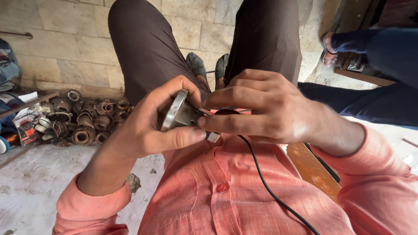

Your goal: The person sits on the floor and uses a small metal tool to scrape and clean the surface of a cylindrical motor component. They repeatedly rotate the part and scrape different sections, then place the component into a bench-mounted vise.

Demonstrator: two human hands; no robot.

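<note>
Holding a round metal part (176,114), the left hand (150,126) grips closed; the right hand (261,111) pinches something hidden near it; progress unclear.

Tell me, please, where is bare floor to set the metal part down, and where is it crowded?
Bare concrete floor lies under the left hand, bordered by the pile of old motor coils by the stone wall and by the left sleeve. It is crowded at that pile, and in the lap, where both hands hold the metal part; the right hand covers it near the black cable.
</note>
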